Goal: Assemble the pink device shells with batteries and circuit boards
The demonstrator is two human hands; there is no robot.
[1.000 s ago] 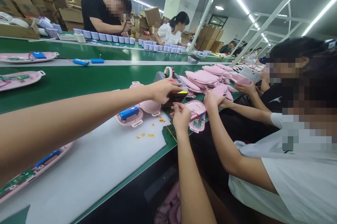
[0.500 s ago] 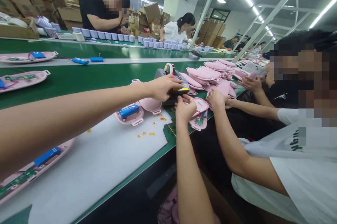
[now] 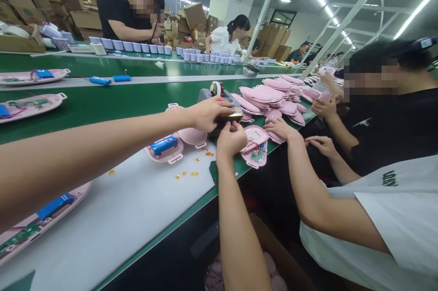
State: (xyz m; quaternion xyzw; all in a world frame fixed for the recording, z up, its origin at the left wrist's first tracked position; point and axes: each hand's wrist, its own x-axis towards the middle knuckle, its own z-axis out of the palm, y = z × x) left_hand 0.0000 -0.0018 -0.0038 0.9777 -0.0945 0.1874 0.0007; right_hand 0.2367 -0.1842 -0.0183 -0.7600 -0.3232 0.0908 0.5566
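One boxy grey tape machine [image 3: 230, 118] stands on the desk [image 3: 116, 106], left hand [image 3: 207, 115] over its top, right hand [image 3: 231, 140] at its front, fingers bent, their grip unclear. Rounded pink shells [image 3: 263, 94] heap at right; left forearm [image 3: 102, 146] hides some desk.

Left grip [image 3: 210, 114], right grip [image 3: 232, 140] and forearms [image 3: 102, 148] bare.
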